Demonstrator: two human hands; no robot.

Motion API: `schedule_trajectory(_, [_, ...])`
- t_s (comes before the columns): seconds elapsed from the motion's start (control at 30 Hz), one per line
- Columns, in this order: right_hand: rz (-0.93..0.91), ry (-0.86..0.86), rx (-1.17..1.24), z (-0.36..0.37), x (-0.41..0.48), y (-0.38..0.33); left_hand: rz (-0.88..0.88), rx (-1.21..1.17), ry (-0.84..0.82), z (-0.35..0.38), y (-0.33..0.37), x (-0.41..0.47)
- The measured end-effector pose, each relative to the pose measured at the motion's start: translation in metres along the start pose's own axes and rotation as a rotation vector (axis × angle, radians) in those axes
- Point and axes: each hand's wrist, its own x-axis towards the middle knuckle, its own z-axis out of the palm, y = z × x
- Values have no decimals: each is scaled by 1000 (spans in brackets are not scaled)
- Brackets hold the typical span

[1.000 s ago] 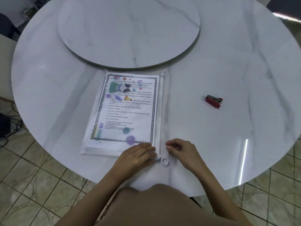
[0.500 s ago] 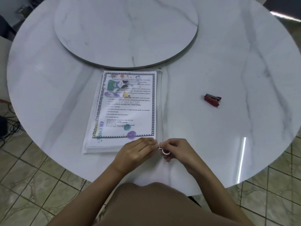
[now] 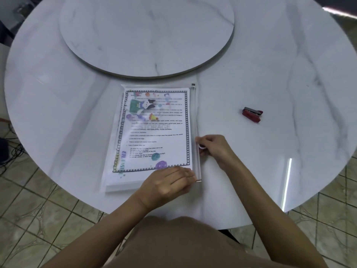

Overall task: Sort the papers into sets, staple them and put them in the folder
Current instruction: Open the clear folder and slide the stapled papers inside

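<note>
Clear plastic folder [image 3: 194,120] flat on the counter [image 3: 289,64], printed papers [image 3: 154,132] inside. Right hand [image 3: 216,149] now partway up the zip edge, up from the near corner of half a second ago, fingers [image 3: 200,141] pinched shut on the white ring pull [image 3: 201,146]. Left hand [image 3: 168,183] flat, fingers extended, pressing the folder's near right corner, gripping nothing. Red stapler [image 3: 252,114] well apart to the right, unmoved. White marble counter, round, with a raised turntable [image 3: 146,31]; tiled floor [image 3: 38,209] below. Legible on the top sheet: "STORAGE".
</note>
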Motion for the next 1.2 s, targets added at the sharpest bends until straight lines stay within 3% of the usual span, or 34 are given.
schedule_trajectory(0.37, [-15,120,-70,-15,107,-54,-33,-49,74,-7,13,19])
schedule_trajectory(0.73, [-73,292,-37,-33,140,-80,-57,-57,104,-12,32,28])
schedule_trajectory(1.0, [-246,383,-291,-45,101,-65,-338,-310,-193,8,27,24])
schedule_trajectory(1.2, [-317,332,3,-58,58,-47,-593,-256,-194,3,7,15])
